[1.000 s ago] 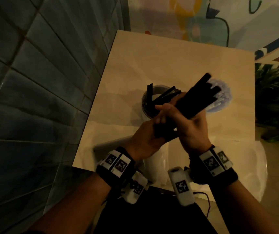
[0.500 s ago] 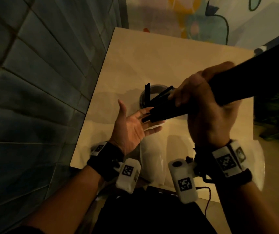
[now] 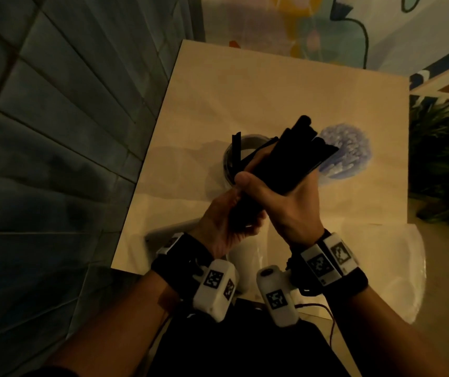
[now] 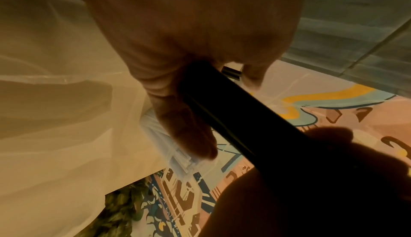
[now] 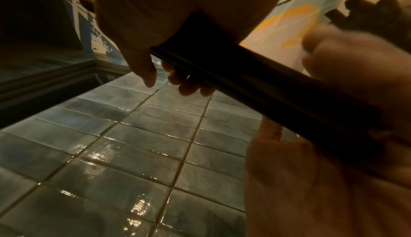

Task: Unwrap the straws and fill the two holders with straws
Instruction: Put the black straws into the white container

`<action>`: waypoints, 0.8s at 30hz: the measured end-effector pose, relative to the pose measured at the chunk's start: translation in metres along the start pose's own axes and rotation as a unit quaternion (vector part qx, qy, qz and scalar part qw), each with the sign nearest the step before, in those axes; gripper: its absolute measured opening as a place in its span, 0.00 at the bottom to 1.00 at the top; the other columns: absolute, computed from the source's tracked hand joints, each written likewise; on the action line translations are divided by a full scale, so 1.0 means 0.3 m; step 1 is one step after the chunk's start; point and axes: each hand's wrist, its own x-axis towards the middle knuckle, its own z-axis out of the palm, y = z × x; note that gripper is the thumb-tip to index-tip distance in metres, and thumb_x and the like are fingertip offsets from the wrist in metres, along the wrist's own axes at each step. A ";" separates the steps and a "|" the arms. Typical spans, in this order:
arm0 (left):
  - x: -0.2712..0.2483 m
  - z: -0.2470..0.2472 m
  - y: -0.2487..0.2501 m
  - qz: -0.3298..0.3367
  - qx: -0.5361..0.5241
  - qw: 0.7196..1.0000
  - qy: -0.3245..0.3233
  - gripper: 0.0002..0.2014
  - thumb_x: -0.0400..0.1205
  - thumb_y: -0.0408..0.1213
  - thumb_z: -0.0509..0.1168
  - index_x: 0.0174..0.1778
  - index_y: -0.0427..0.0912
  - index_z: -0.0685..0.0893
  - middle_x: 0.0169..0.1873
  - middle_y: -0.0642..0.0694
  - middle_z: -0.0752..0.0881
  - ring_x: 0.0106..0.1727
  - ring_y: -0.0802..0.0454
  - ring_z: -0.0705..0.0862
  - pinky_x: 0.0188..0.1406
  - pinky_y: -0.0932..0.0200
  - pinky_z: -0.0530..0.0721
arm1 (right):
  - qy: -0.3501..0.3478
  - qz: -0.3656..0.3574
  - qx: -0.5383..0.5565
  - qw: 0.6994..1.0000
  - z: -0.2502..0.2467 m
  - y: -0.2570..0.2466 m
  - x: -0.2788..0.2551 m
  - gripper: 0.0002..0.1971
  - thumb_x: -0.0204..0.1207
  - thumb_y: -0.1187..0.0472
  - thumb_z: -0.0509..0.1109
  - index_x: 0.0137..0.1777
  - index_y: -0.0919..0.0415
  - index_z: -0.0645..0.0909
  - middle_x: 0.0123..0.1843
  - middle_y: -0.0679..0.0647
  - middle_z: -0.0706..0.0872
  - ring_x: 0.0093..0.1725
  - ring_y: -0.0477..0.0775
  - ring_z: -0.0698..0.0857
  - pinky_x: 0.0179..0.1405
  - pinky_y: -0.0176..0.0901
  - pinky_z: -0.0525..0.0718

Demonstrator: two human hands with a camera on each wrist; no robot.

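Note:
A bundle of black straws slants up to the right above the table. My right hand grips its middle, thumb over the top. My left hand curls round its lower end; in the left wrist view the thumb and fingers wrap the bundle. Behind the hands stands a grey holder with a few black straws leaning in it. To its right a second holder is packed with pale blue-white straws.
The beige table butts against a blue tiled wall on the left. Clear plastic wrapping lies over the table's near right corner. A leafy plant sits beyond the right edge.
Half a second ago my right hand held the bundle high to the right and my left palm was open. The bundle has come back down and my left hand now grips its lower end.

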 end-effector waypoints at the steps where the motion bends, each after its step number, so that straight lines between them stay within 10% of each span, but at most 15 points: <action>1: 0.009 -0.005 -0.009 -0.007 0.016 1.000 0.017 0.17 0.83 0.56 0.61 0.48 0.49 0.90 0.37 0.44 0.84 0.33 0.51 0.82 0.31 0.58 0.75 | -0.008 0.003 -0.004 1.000 0.000 0.004 -0.003 0.09 0.72 0.69 0.77 0.43 0.76 0.81 0.39 0.67 0.85 0.41 0.60 0.86 0.42 0.49 0.87; 9: 0.007 -0.026 -0.013 -0.038 0.194 0.980 0.025 0.17 0.88 0.41 0.55 0.44 0.35 0.84 0.28 0.41 0.85 0.25 0.51 0.81 0.23 0.63 0.75 | 0.023 0.033 0.053 0.998 -0.055 0.052 -0.047 0.08 0.77 0.62 0.74 0.39 0.61 0.79 0.32 0.62 0.80 0.31 0.69 0.80 0.32 0.66 0.81; 16: 0.087 -0.122 0.041 0.189 0.428 0.844 0.261 0.14 0.77 0.51 0.74 0.41 0.45 0.81 0.36 0.50 0.86 0.37 0.57 0.83 0.39 0.60 0.82 | 0.164 0.025 -0.048 0.985 -0.231 0.108 0.005 0.10 0.79 0.63 0.73 0.37 0.51 0.80 0.29 0.48 0.83 0.28 0.63 0.81 0.31 0.62 0.83; 19: 0.104 -0.149 0.050 0.209 0.463 0.820 0.265 0.39 0.63 0.56 0.82 0.65 0.46 0.74 0.61 0.49 0.78 0.57 0.56 0.78 0.50 0.71 0.79 | 0.193 0.028 -0.081 0.977 -0.249 0.150 0.039 0.11 0.79 0.64 0.73 0.37 0.54 0.79 0.30 0.52 0.83 0.29 0.66 0.83 0.31 0.65 0.82; 24: 0.163 -0.165 0.047 0.188 0.569 0.773 0.208 0.68 0.53 0.64 0.83 0.84 0.54 0.50 0.82 0.47 0.59 0.81 0.46 0.62 0.77 0.35 0.70 | 0.196 0.005 -0.049 0.979 -0.202 0.149 0.124 0.13 0.78 0.63 0.74 0.37 0.45 0.80 0.31 0.57 0.81 0.30 0.66 0.82 0.32 0.61 0.83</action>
